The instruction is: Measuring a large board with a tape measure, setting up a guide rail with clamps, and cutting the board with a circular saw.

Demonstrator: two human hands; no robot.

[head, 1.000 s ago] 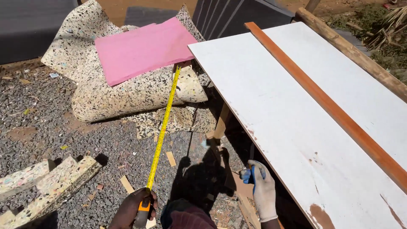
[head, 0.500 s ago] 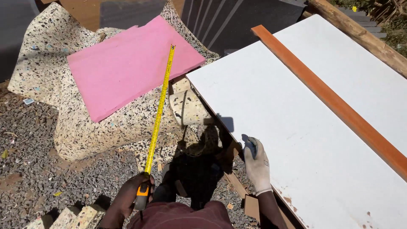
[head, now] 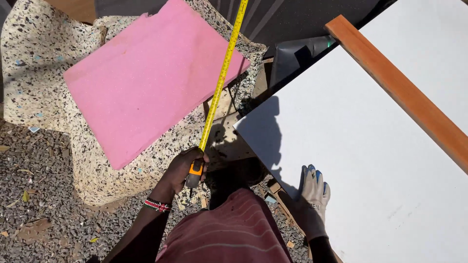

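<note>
Since half a second ago, the yellow tape measure is reaching farther, its long axis running up and slightly right past the pink foam sheet. The left hand is gripping its case; the gloved right hand is lying flat, fingers spread, holding nothing, on the white surface.
</note>
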